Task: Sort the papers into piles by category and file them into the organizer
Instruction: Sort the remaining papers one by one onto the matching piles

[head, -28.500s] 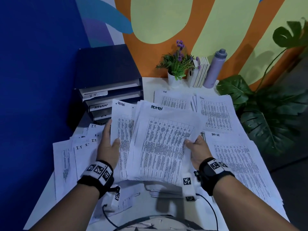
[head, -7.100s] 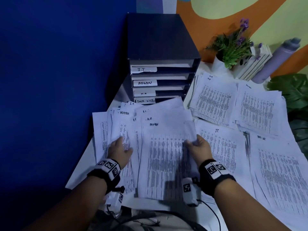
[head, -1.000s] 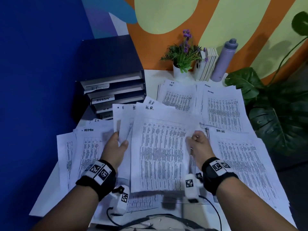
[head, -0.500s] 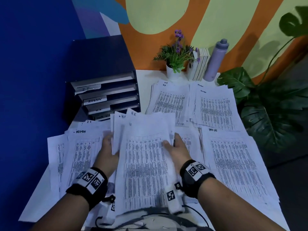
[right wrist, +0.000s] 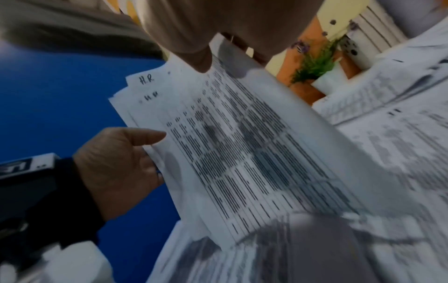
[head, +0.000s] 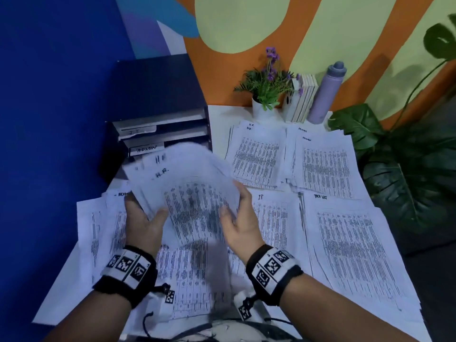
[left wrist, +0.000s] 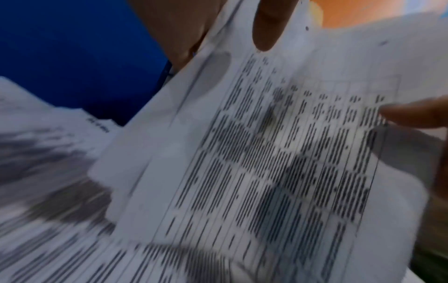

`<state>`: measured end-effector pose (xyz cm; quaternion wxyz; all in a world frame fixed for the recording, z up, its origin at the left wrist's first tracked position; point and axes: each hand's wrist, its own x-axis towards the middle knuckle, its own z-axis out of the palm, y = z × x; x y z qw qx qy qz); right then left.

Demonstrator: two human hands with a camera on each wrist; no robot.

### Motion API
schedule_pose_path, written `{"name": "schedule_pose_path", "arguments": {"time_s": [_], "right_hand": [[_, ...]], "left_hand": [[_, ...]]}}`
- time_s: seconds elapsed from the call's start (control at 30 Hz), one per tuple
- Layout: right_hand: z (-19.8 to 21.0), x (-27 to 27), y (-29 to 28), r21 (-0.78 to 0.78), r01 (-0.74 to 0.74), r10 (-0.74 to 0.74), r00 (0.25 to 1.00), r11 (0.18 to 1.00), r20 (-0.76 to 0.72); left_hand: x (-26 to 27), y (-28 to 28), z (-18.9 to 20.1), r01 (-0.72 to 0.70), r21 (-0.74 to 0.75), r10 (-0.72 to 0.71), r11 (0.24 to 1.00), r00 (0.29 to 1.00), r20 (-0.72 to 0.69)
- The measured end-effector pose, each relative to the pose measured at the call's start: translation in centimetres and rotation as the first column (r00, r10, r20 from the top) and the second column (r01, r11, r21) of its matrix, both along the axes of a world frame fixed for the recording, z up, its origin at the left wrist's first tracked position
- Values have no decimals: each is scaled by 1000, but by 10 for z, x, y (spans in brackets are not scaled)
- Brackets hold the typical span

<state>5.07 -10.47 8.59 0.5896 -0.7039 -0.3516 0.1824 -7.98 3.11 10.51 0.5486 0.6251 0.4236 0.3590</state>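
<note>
Now both hands hold the H.R. sheaf [head: 187, 193] raised above the desk [head: 222, 114], in front of the organizer [head: 158, 99]: left hand [head: 145, 220] pinches its left edge, thumb on top, right hand [head: 240, 218] grips the right edge. Light and floppy, the loose sheets bow and would likely fan or slip; holding both side edges, squared, seems safest. Sorted piles [head: 323, 164] lie beside.

Four sorted paper piles [head: 256, 156], one organizer [head: 158, 104] (four trays), one bottle [head: 325, 92].
</note>
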Motion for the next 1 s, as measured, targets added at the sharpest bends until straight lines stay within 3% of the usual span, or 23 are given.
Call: {"name": "schedule_pose_path", "arguments": {"time_s": [0.1,0.2,0.33,0.4,0.5,0.6,0.73,0.9,1.0], "right_hand": [[-11,1,-7,-201,-76,65,996,977,-62],[-17,12,-6,-298,-40,5,993,954,-116],[-23,37,-8,-330,-83,-1,969,940,-246],[-29,44,-15,-365,-93,-11,962,926,-274],[-48,55,-26,-358,76,-232,879,930,-416],[-78,80,-41,-460,317,-516,750,829,-414],[-94,122,-51,-504,495,-698,598,708,-394],[-76,176,-25,-485,554,-732,574,677,-366],[-68,202,-4,-501,535,-723,601,680,-341]], "left_hand": [[0,-5,-25,39,-136,-59,990,988,-142],[5,-4,-37,-13,-123,-20,992,963,-269],[14,13,-34,-122,-72,104,990,972,-211],[18,22,-36,-104,-70,87,992,973,-213],[19,29,-44,-9,-190,-37,982,972,-232],[12,29,-53,26,-243,-104,970,944,-315],[-4,32,-68,84,-210,-183,974,836,-517],[-15,29,-74,116,-183,-205,976,768,-607],[-22,30,-80,141,-171,-219,975,740,-636]]}}
